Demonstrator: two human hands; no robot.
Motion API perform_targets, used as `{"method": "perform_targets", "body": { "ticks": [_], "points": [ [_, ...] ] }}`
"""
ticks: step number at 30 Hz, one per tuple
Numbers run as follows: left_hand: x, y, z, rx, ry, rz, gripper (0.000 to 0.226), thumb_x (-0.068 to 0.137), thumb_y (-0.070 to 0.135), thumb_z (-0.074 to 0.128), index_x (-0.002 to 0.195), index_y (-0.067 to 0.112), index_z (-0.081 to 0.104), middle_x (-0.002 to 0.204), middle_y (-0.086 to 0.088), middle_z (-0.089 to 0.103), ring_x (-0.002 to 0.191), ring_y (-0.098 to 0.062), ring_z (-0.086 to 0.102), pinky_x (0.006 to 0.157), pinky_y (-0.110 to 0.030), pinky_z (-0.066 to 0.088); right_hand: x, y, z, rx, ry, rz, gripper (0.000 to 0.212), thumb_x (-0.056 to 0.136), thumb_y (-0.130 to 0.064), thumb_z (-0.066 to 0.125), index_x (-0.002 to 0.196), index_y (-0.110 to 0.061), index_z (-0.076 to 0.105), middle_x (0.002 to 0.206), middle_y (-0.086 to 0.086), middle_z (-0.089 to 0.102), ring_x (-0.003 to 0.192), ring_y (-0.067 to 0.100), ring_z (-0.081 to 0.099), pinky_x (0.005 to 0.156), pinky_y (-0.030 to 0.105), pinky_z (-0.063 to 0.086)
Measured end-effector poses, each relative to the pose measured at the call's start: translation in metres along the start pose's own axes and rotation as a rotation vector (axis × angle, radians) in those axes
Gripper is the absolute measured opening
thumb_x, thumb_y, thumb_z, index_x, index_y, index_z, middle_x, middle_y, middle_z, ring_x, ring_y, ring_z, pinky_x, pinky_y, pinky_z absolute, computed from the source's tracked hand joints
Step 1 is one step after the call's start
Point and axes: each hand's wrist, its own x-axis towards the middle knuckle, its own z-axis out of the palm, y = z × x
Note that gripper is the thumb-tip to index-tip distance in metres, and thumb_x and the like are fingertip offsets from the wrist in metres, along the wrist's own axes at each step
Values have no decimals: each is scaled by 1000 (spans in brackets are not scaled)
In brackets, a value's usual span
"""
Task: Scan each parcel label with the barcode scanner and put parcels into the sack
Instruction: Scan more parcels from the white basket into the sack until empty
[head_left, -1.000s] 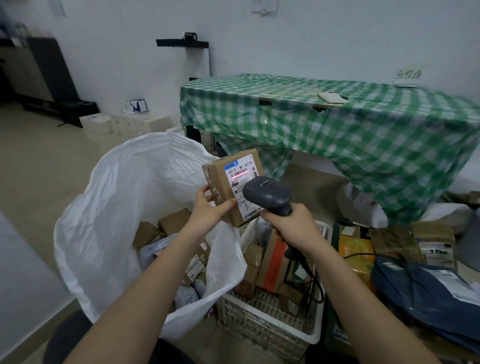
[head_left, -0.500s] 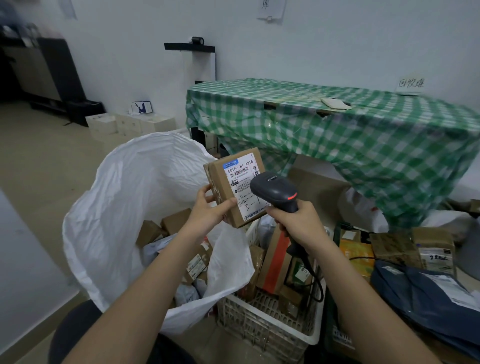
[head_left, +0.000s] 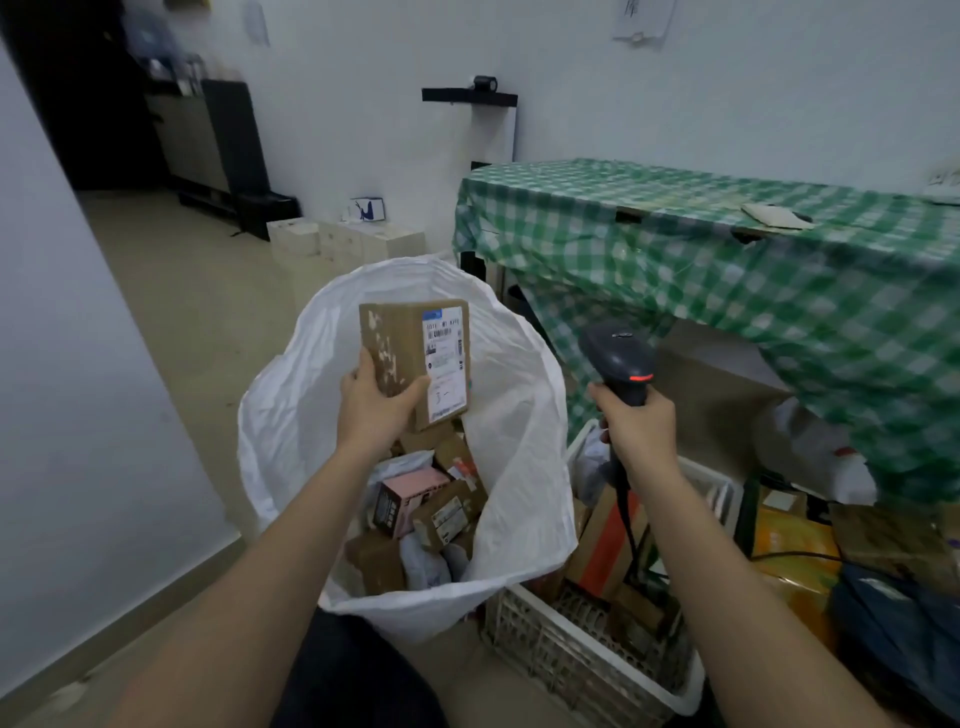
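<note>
My left hand (head_left: 375, 405) grips a small brown cardboard parcel (head_left: 410, 353) with a white label, holding it upright above the open mouth of the white sack (head_left: 519, 441). Several boxes and bags lie inside the sack. My right hand (head_left: 636, 423) holds the dark barcode scanner (head_left: 618, 361) by its handle, to the right of the sack and apart from the parcel. A red light shows on the scanner's head, and its cable hangs down toward the crate.
A white plastic crate (head_left: 587, 660) with several parcels stands right of the sack. Behind it is a table under a green checked cloth (head_left: 727, 270). More parcels, a yellow bag and a dark blue bag (head_left: 904, 639) lie at the right. White boxes (head_left: 332, 244) sit by the far wall.
My left hand has carried the parcel left, away from the scanner, to above the sack's mouth. The scanner has drawn away to the right. The view has swung left.
</note>
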Motion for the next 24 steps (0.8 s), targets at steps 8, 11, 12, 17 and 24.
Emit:
{"method": "perform_targets", "body": {
  "ticks": [8,11,12,17,24],
  "points": [
    [-25,23,77,29,-215,126,43,95,27,57,136,18,48,142,-3,41,124,-14,46,95,-23,38,13,52,-56,-137,36,205,23,81,-23,75,69,-11,59,58,8,55,54,22,50,59,33,41],
    [-67,29,132,-64,-426,184,29,94,23,58,123,19,58,127,0,53,109,-6,53,85,-13,42,14,82,-91,-139,84,280,24,84,-18,73,69,-13,55,59,7,50,52,20,45,51,27,37],
    [-80,30,152,-73,-498,187,27,94,22,59,121,18,59,124,1,56,105,-4,54,82,-8,41,14,91,-102,-143,103,301,21,84,-18,73,72,-13,56,61,7,51,53,19,46,50,26,37],
    [-111,15,254,-45,-707,21,31,92,23,61,123,17,57,121,-1,61,108,-13,56,93,-27,45,27,134,-146,-155,172,374,13,85,-18,72,82,-13,60,67,7,55,61,21,52,57,29,39],
    [-63,-34,376,122,-653,-219,37,93,33,57,127,15,56,123,-6,62,113,-23,58,89,-30,39,90,194,-168,-109,240,485,15,85,-18,70,92,-8,61,71,7,56,60,18,52,49,25,43]
  ]
}}
